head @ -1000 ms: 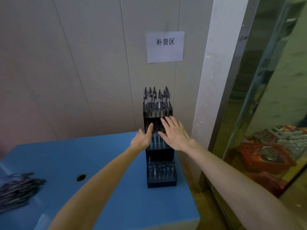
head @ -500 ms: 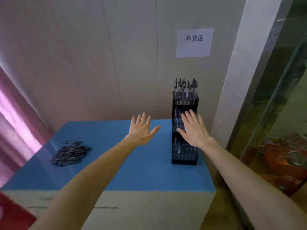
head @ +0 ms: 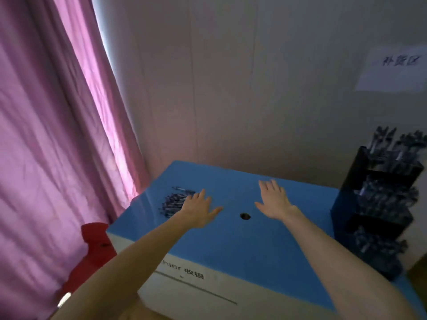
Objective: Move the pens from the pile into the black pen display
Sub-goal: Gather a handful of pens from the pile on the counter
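Observation:
A pile of dark pens (head: 173, 201) lies at the far left of the blue table top (head: 233, 241). My left hand (head: 199, 211) hovers flat and empty with spread fingers, its fingertips at the pile's right edge and hiding part of it. My right hand (head: 275, 202) is also flat and empty, over the middle of the table, well left of the display. The black stepped pen display (head: 379, 209) stands at the right edge, with pens in its three tiers. The view is blurred.
A round hole (head: 245, 216) sits in the table top between my hands. A pink curtain (head: 57, 135) hangs on the left, a red object (head: 92, 248) below it. A paper sign (head: 392, 70) is on the wall behind. The table's white front (head: 196, 289) carries printed text.
The view has swung left. Both hands have left the display and moved left across the table; my left hand now reaches the pen pile.

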`<move>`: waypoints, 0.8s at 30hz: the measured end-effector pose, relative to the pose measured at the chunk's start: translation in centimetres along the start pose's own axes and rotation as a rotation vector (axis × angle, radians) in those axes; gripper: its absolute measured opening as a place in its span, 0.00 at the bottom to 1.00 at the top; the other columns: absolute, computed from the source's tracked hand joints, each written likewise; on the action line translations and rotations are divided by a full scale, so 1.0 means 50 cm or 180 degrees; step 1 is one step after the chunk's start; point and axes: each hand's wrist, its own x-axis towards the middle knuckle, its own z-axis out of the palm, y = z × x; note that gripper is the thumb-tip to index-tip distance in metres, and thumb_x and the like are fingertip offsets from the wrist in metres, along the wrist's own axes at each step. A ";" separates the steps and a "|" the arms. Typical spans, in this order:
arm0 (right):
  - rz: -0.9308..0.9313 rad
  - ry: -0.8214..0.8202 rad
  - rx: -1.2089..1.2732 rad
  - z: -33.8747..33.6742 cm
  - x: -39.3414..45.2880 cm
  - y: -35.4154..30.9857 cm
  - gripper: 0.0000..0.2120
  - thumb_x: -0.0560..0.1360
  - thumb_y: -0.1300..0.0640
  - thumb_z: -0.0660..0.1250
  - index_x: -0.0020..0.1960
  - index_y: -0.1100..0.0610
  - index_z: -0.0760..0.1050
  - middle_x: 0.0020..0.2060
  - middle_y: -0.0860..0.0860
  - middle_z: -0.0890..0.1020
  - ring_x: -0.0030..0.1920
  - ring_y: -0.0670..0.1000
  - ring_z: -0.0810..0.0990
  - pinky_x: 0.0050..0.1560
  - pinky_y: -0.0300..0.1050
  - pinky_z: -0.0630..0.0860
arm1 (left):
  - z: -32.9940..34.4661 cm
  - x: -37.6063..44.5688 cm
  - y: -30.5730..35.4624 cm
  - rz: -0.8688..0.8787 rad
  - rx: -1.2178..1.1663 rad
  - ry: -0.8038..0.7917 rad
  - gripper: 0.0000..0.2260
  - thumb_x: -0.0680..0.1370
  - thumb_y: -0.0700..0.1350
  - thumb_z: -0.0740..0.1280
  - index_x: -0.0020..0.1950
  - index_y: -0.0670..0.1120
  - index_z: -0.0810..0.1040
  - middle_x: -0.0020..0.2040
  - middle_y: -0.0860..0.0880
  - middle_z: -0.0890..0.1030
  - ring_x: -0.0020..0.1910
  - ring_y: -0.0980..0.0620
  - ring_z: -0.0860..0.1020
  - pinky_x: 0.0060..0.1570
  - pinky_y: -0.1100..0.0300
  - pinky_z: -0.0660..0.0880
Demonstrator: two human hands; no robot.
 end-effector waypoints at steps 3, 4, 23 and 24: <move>-0.0090 -0.0251 0.0259 0.022 0.097 -0.139 0.38 0.82 0.45 0.62 0.82 0.61 0.48 0.77 0.58 0.62 0.78 0.61 0.57 0.76 0.57 0.60 | 0.039 0.017 -0.163 -0.0189 -0.0118 -0.0073 0.34 0.81 0.69 0.47 0.77 0.47 0.66 0.78 0.42 0.62 0.74 0.38 0.66 0.72 0.41 0.64; -0.0148 -0.0294 0.0342 0.036 0.125 -0.181 0.37 0.83 0.46 0.62 0.81 0.61 0.49 0.77 0.58 0.63 0.77 0.61 0.60 0.75 0.57 0.63 | 0.051 0.025 -0.214 -0.0244 -0.0176 -0.0095 0.33 0.81 0.69 0.48 0.75 0.47 0.68 0.76 0.42 0.65 0.71 0.38 0.69 0.70 0.42 0.67; 0.0087 -0.0796 0.1604 0.272 0.405 -0.358 0.24 0.82 0.53 0.66 0.76 0.57 0.68 0.71 0.53 0.74 0.69 0.54 0.74 0.68 0.49 0.72 | 0.178 0.319 -0.526 -0.0316 -0.1392 -0.0351 0.21 0.84 0.57 0.60 0.72 0.47 0.72 0.70 0.48 0.73 0.61 0.46 0.78 0.59 0.53 0.74; 0.0086 -0.0786 0.1637 0.286 0.408 -0.357 0.22 0.82 0.52 0.66 0.74 0.58 0.70 0.68 0.54 0.76 0.67 0.54 0.75 0.66 0.48 0.73 | 0.180 0.335 -0.532 -0.0323 -0.1479 -0.0371 0.21 0.84 0.56 0.61 0.73 0.47 0.72 0.70 0.48 0.73 0.62 0.47 0.78 0.60 0.53 0.73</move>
